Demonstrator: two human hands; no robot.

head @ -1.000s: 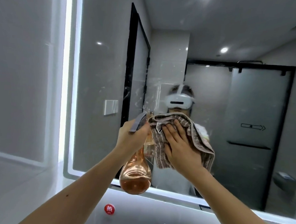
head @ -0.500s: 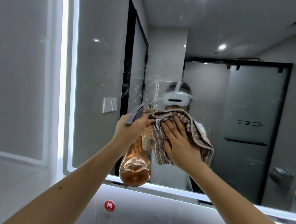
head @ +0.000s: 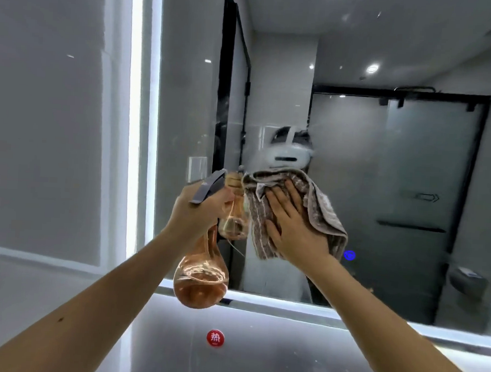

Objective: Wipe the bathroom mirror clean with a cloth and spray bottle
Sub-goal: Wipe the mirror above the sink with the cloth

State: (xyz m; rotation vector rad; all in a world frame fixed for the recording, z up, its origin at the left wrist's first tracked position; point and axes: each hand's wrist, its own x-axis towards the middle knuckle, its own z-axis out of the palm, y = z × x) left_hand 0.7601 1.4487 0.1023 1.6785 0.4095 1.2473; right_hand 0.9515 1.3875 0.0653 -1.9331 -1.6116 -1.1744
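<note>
I count one mirror (head: 356, 120), one bottle (head: 201, 280), one cloth (head: 320, 209) and one round red sticker (head: 215, 338) on the pale ledge (head: 272, 360) below the glass. One small blue mark (head: 349, 255) glows in the mirror just beside the cloth's lower right corner. A single lit strip (head: 131, 123) runs up the mirror's left edge.

My left hand (head: 197, 214) is wrapped round the neck of the bottle, fingers curled tight about it. The grey spray head (head: 208, 185) sticks up above my knuckles and slants toward the glass. The round amber belly hangs below my fist, partly filled with liquid, its bottom level with the mirror's lower edge. The bottle's own reflection shows in the glass just behind it.

My right hand (head: 293, 225) lies flat, fingers straight and a little spread, pressing the cloth against the mirror. The cloth is brownish and striped, bunched at the top above my fingertips and hanging loose past my palm on the right. It sits low in the middle of the glass.

Both forearms reach up and forward from the bottom corners and come close at the wrists. The hands are side by side, near but not touching, with the bottle's neck between them.
</note>
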